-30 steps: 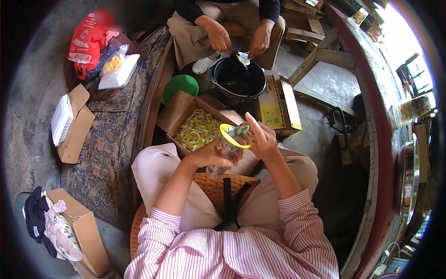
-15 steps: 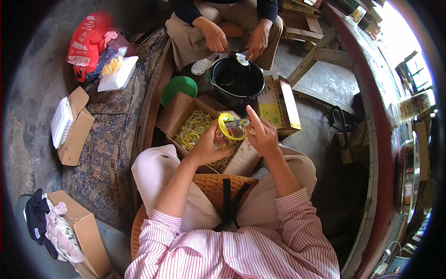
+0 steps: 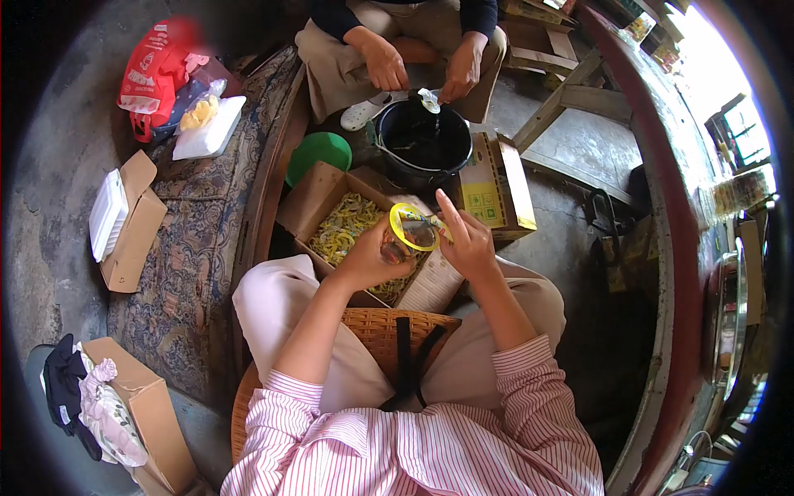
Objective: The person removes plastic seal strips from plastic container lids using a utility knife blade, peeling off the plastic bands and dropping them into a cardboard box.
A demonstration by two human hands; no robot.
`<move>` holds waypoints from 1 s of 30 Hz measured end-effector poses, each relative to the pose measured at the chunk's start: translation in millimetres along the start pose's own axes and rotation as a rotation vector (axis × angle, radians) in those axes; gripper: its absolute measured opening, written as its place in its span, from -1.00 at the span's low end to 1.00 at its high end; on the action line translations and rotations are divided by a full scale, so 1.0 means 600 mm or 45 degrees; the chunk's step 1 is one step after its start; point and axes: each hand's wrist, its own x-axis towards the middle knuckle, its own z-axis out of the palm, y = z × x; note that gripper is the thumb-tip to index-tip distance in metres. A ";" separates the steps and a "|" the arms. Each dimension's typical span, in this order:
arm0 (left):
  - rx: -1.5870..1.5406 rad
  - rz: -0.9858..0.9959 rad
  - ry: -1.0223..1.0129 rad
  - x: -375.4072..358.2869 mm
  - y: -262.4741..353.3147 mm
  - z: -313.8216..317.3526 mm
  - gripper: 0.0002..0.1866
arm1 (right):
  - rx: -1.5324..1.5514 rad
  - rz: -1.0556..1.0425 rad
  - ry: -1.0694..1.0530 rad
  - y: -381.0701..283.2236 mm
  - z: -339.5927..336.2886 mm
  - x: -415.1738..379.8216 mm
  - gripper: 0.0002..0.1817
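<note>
My left hand (image 3: pixel 370 258) is wrapped round a clear plastic cup (image 3: pixel 413 228) with a yellow rim, its mouth tilted toward me. At the cup's right edge, my right hand (image 3: pixel 470 244) has its index finger raised, while its other fingers are bent against the rim, where a small printed piece shows. Whether the fingers grip that piece is hard to tell. Beneath my hands, a cardboard box (image 3: pixel 317 196) holds a heap of yellow and clear strips (image 3: pixel 343 227).
Across from me a person's hands (image 3: pixel 461 73) hold a whitish piece over a black bucket (image 3: pixel 418 175). Beside the bucket are a green basin (image 3: pixel 319 159) and a carton (image 3: pixel 495 186). A red bag (image 3: pixel 155 74) lies upper left; a wooden frame (image 3: pixel 595 100) stands right.
The printed film across the cup's mouth has shifted toward the right edge, leaving more of the opening visible. The other person's piece has moved slightly up, with liquid falling from it.
</note>
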 end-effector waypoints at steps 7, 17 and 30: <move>-0.264 -0.153 -0.205 -0.007 -0.003 -0.004 -0.38 | 0.069 -0.051 -0.012 -0.002 -0.003 0.002 -0.27; -1.011 -0.255 -0.857 -0.010 -0.011 -0.006 -0.43 | 0.128 -0.065 -0.028 -0.011 -0.003 -0.001 -0.38; -0.220 0.052 -0.094 0.000 -0.007 0.001 -0.25 | -0.052 -0.030 0.059 0.011 0.006 -0.001 -0.41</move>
